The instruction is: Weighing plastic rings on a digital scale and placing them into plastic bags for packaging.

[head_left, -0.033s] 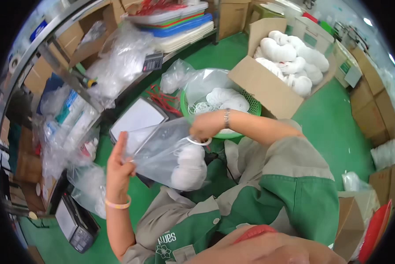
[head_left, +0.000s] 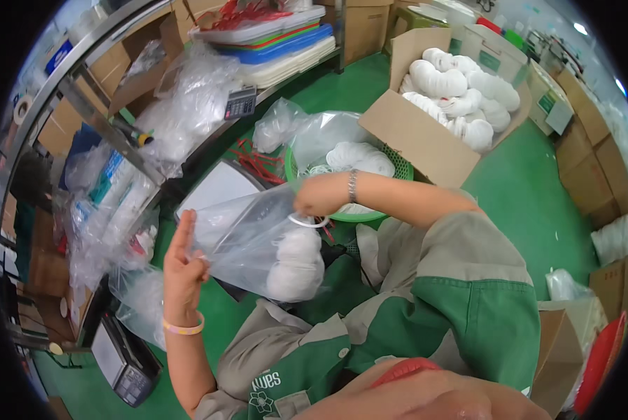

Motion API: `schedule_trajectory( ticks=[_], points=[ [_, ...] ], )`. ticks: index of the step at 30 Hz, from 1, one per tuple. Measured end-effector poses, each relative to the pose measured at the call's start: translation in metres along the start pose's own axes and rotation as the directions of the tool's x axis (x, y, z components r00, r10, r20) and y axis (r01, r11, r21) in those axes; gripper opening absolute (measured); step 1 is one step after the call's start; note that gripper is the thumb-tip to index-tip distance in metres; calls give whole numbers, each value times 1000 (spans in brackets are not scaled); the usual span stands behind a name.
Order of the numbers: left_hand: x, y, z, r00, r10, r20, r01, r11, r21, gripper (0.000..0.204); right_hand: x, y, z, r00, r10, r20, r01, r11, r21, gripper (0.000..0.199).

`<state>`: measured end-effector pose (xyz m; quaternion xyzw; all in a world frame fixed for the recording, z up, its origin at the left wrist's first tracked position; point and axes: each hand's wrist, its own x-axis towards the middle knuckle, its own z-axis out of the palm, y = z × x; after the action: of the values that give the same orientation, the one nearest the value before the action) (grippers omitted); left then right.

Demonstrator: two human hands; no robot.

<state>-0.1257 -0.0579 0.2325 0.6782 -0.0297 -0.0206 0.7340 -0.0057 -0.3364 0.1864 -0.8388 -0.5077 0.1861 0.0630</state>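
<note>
A clear plastic bag (head_left: 247,241) stretches between my two hands, with a bundle of white rounded pieces (head_left: 296,266) in its lower right part. My left hand (head_left: 185,255) pinches the bag's left edge between thumb and fingers, some fingers pointing up. At the bag's upper right, my right hand (head_left: 321,194) is closed, its fingers curled downward. A white ring (head_left: 308,221) hangs just under those fingers and appears to be held by them. Whether the ring is inside or outside the bag cannot be told. Behind my right wrist stands a green basket (head_left: 406,171) holding white discs (head_left: 363,158).
Beyond the basket, an open cardboard box (head_left: 419,143) holds several white bundles. A flat scale (head_left: 219,185) lies behind the bag, another scale (head_left: 121,360) at lower left. A metal shelf (head_left: 107,126) with plastic bags and a calculator (head_left: 241,103) runs along the left.
My right hand and the white ring have shifted slightly left. The bag has moved a little with them; my left hand keeps its pinch.
</note>
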Motion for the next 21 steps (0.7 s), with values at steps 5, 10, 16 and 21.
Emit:
schedule_trajectory(
  ticks=[5, 10, 16, 21],
  points=[
    [29, 61, -20, 966, 228, -120, -216, 971, 104, 71, 23, -10, -94, 904, 61, -422, -144, 975, -168, 18],
    [63, 126, -52, 847, 471, -246, -406, 872, 272, 59, 65, -35, -168, 664, 3, -747, -173, 973, -150, 21],
    [86, 117, -73, 759, 594, -265, -399, 747, 532, 60, 126, -2, -189, 609, -211, -764, 77, 975, -208, 25],
    [117, 8, -125, 812, 353, -465, 37, 763, 645, 76, 190, 21, -112, 921, -60, -385, -56, 958, -283, 30]
  ],
)
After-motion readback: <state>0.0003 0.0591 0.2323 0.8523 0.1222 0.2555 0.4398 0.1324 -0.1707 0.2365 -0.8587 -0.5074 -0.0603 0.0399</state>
